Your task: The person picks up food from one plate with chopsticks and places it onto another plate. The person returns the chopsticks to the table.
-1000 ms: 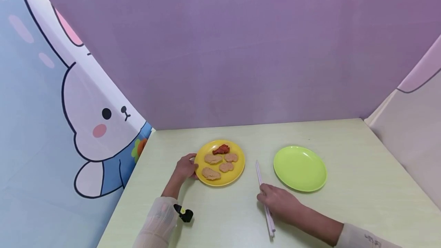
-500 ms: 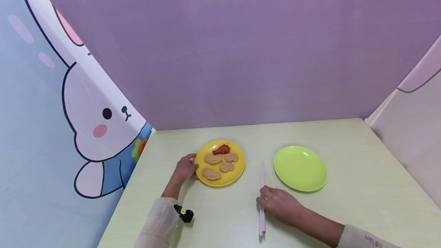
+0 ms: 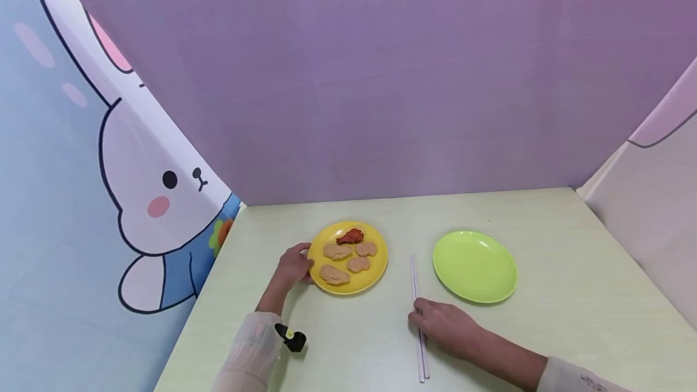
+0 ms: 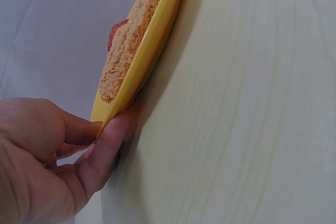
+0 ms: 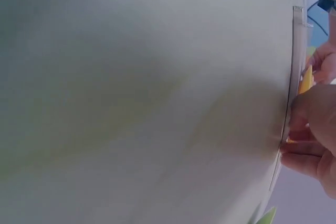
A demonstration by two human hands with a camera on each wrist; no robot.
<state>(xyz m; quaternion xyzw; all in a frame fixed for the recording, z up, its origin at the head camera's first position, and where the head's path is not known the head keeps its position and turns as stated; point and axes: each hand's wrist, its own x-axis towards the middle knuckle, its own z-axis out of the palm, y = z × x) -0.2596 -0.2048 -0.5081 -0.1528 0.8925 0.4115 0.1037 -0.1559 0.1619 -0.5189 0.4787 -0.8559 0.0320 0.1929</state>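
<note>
My left hand (image 3: 294, 265) pinches the left rim of a yellow plate (image 3: 376, 274); the left wrist view shows thumb and fingers (image 4: 107, 145) on either side of that rim. On the plate lie several tan pieces that look like breaded chicken (image 3: 334, 274) and one dark red piece (image 3: 350, 236) at its far side. My right hand (image 3: 448, 326) holds a pair of pale chopsticks (image 3: 423, 362) around their middle. They lie low along the table, pointing away from me, between the two plates. A green plate (image 3: 475, 266) with nothing on it is just beyond the right hand.
Both plates rest on a pale wood-grain table (image 3: 348, 343). A purple cloth wall (image 3: 392, 107) rises behind it, and a rabbit-print panel (image 3: 158, 210) flanks the left side. A small black device (image 3: 294, 339) sits by the left sleeve.
The chopsticks have swung in the right hand, their near ends shifting left and then slightly back right. The right hand has slid a little nearer me. Left hand and both plates stay put.
</note>
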